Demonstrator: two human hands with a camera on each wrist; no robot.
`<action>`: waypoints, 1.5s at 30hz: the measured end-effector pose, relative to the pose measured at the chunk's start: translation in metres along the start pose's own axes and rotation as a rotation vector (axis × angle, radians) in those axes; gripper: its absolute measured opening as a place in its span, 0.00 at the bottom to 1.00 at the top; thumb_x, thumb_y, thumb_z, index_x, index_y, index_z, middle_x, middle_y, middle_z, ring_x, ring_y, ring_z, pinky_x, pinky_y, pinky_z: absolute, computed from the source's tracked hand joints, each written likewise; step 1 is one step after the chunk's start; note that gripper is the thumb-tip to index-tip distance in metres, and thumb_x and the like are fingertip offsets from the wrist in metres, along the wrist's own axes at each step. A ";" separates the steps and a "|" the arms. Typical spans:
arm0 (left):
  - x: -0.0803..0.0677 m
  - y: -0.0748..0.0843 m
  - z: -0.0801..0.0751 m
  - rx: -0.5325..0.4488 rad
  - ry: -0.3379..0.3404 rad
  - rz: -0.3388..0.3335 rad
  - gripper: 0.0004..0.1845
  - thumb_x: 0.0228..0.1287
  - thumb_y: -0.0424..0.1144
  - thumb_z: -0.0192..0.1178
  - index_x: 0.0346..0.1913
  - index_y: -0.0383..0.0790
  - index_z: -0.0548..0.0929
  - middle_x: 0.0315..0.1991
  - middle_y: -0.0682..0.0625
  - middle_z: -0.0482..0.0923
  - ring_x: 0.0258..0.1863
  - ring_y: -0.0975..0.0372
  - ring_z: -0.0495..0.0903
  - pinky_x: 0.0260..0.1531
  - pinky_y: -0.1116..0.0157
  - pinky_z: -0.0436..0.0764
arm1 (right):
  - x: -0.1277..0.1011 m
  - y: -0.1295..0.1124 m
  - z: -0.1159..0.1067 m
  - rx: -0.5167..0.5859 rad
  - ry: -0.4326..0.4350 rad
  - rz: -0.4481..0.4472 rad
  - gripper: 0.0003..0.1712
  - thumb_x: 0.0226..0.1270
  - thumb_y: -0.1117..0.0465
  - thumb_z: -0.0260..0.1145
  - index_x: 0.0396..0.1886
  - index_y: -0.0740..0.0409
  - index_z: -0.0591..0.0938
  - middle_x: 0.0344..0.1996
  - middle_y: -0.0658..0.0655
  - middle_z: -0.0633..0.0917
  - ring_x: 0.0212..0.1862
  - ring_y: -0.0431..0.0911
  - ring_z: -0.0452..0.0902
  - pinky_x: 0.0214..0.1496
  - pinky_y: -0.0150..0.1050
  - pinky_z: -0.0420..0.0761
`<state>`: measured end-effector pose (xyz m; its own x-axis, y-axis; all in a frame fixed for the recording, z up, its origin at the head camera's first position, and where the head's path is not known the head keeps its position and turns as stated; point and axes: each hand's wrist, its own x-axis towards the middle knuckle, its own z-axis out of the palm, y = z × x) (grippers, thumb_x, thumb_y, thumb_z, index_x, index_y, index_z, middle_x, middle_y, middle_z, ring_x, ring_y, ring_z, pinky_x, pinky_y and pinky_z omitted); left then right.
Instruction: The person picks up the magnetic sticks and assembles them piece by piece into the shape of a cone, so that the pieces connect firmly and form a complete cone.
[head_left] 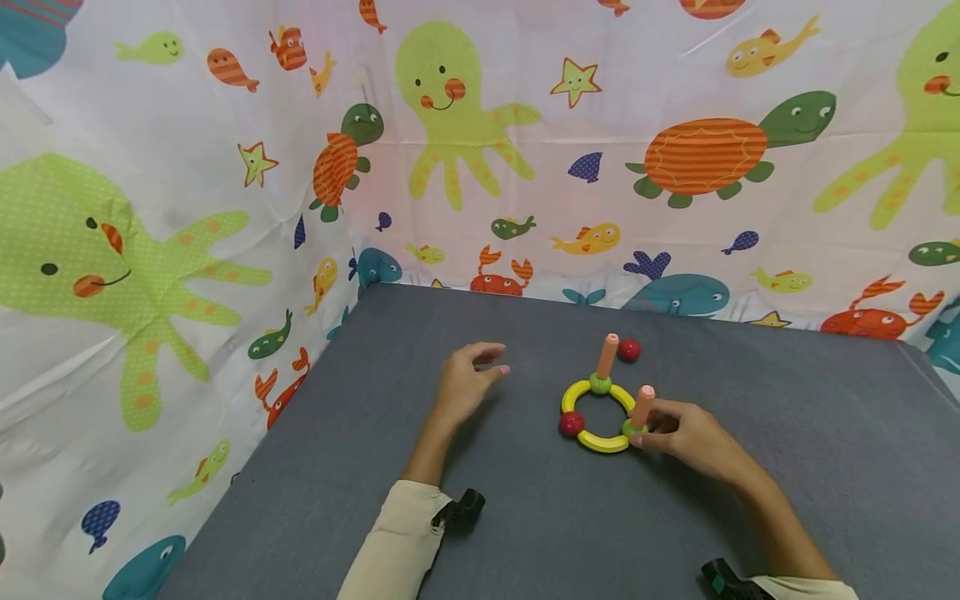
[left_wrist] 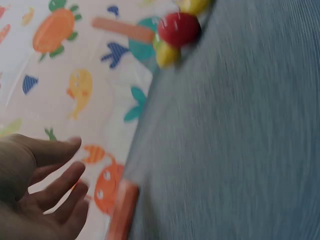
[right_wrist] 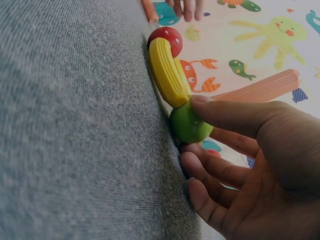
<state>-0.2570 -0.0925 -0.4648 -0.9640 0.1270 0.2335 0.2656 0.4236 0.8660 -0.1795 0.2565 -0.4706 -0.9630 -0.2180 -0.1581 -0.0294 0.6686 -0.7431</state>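
A ring of yellow curved pieces, green balls and a red ball lies on the grey table. Two orange sticks rise from it: the far stick from the far green ball, the near stick from the near one. At the ring's right side my right hand pinches the near green ball between thumb and fingers. My left hand hovers apart on the left, fingers loosely bent, holding nothing. A blurred orange stick appears close to it in the left wrist view.
A loose red ball lies just behind the ring. The grey cloth-covered table meets a sea-animal printed curtain at the back and left.
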 end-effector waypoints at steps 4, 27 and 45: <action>0.003 -0.011 -0.011 0.138 0.087 -0.073 0.20 0.64 0.32 0.75 0.59 0.39 0.89 0.58 0.42 0.86 0.62 0.45 0.81 0.64 0.46 0.78 | 0.001 0.000 0.001 0.004 -0.004 -0.001 0.21 0.68 0.49 0.77 0.54 0.55 0.86 0.37 0.53 0.85 0.39 0.48 0.78 0.39 0.41 0.79; -0.001 -0.024 -0.026 0.154 -0.010 -0.247 0.18 0.66 0.23 0.70 0.58 0.34 0.88 0.57 0.40 0.87 0.57 0.48 0.83 0.60 0.48 0.81 | 0.000 0.000 0.000 0.024 -0.021 -0.001 0.21 0.68 0.50 0.77 0.53 0.57 0.86 0.37 0.54 0.85 0.40 0.49 0.78 0.39 0.40 0.79; -0.001 -0.016 -0.017 0.135 -0.026 -0.152 0.15 0.69 0.29 0.70 0.57 0.38 0.90 0.52 0.44 0.89 0.48 0.53 0.87 0.53 0.51 0.85 | -0.001 -0.001 -0.003 -0.021 0.028 0.002 0.23 0.68 0.50 0.77 0.56 0.57 0.87 0.40 0.52 0.88 0.42 0.47 0.81 0.38 0.40 0.80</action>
<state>-0.2602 -0.1147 -0.4718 -0.9929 0.0754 0.0916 0.1181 0.5555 0.8231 -0.1792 0.2583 -0.4674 -0.9701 -0.1974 -0.1410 -0.0332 0.6840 -0.7287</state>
